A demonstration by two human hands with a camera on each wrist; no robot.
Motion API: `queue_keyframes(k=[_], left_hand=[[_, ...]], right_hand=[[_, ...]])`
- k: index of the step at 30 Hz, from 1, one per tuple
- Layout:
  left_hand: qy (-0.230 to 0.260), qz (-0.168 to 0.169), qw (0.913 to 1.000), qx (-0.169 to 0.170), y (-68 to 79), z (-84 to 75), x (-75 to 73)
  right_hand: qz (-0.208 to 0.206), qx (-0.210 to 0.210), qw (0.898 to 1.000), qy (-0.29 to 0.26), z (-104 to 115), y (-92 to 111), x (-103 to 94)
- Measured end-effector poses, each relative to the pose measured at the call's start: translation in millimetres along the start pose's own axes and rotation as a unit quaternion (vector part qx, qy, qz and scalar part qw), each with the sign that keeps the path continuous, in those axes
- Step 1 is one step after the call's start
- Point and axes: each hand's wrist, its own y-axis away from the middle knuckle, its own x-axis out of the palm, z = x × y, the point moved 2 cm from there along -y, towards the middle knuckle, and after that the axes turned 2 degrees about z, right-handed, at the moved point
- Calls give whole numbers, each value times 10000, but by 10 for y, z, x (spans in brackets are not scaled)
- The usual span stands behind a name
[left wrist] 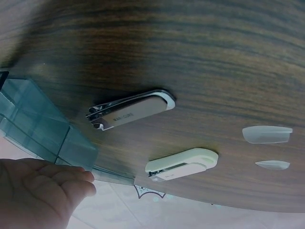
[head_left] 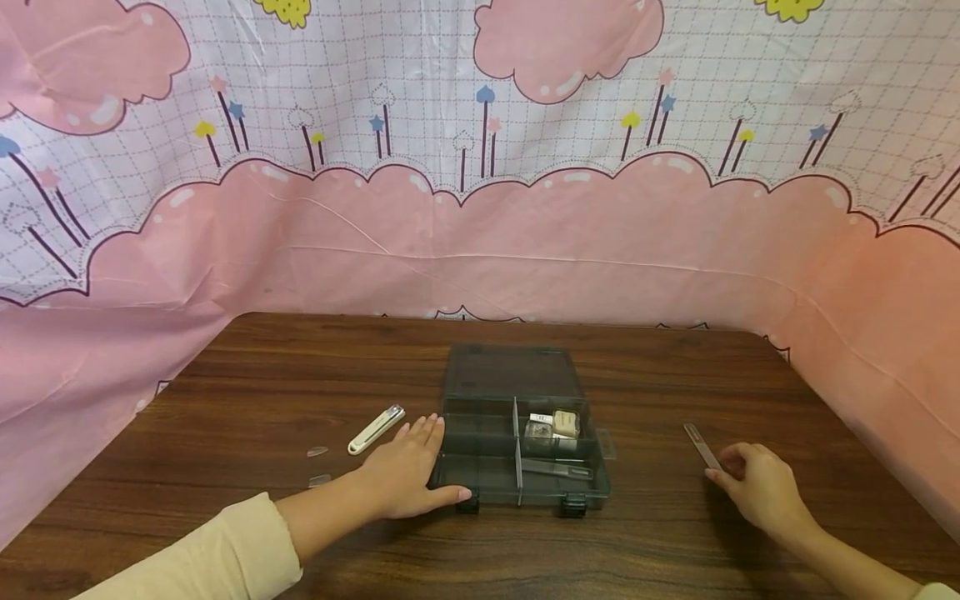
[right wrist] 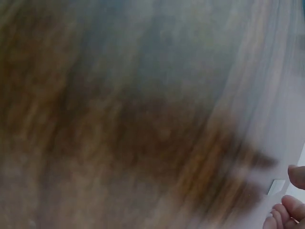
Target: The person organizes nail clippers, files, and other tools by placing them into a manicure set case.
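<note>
My left hand (head_left: 408, 471) lies with straight fingers against the left side of a dark translucent divided box (head_left: 480, 485), its thumb by the front latch. My right hand (head_left: 765, 487) pinches the near end of a thin, see-through nail file (head_left: 701, 446), to the right of the box. Another slim nail file (head_left: 557, 470) lies in the box's front right compartment. Behind it sit small square-looking bottles (head_left: 566, 423). Left of my left hand lies a white nail clipper (head_left: 377, 429). A silver nail clipper (left wrist: 131, 110), seen in the left wrist view, is hidden in the head view.
Two small clear pieces (head_left: 318, 452) lie on the brown wooden table (head_left: 660, 375), left of the white clipper. The box's lid (head_left: 513, 371) is folded back toward the far side. A pink and white patterned cloth (head_left: 570, 242) hangs behind the table.
</note>
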Motion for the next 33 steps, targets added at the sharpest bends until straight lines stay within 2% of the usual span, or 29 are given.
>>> queue_keyframes(k=[5,22,27,33], left_hand=[[1,-7,10000,-5,2,2,-3],[109,19,9999,-10,6,-1,-3],[97,15,9999,24,9,-1,-1],[57,-1,10000,36,4,2,3]], right_hand=[[247,168,9995,80,-29,-10,-11],[573,487,9971,-84,-75,-22,7],[580,309,9978,42,-51,-15,10],[333,50,9990,294,-22,-25,-13]])
